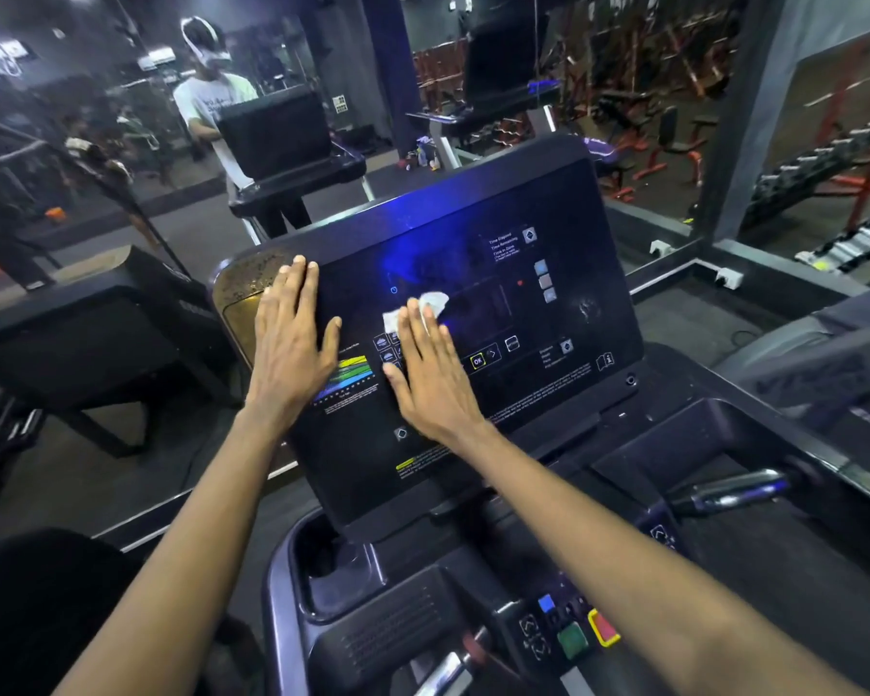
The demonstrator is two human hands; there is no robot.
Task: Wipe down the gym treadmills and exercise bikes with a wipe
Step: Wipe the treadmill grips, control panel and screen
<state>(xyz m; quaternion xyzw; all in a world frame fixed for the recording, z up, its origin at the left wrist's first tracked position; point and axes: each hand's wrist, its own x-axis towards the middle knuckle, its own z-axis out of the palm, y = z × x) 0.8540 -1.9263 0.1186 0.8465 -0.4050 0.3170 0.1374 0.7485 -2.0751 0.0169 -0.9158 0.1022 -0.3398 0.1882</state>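
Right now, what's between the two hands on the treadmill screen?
Head view: between left hand and right hand lies bare console panel, printed with a coloured chart.

The treadmill console [473, 273] is dark, smooth and glossy, mirroring blue light; its far left corner [247, 288] looks dull, brownish and speckled. The white wipe [435, 301] is thin and crumpled. The near tray [383, 625] is matt black plastic, the right handlebar [734, 489] shiny metal.

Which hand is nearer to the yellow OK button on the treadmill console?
The right. The right hand lies flat on the wipe, just beside the OK button; the left hand rests farther left.
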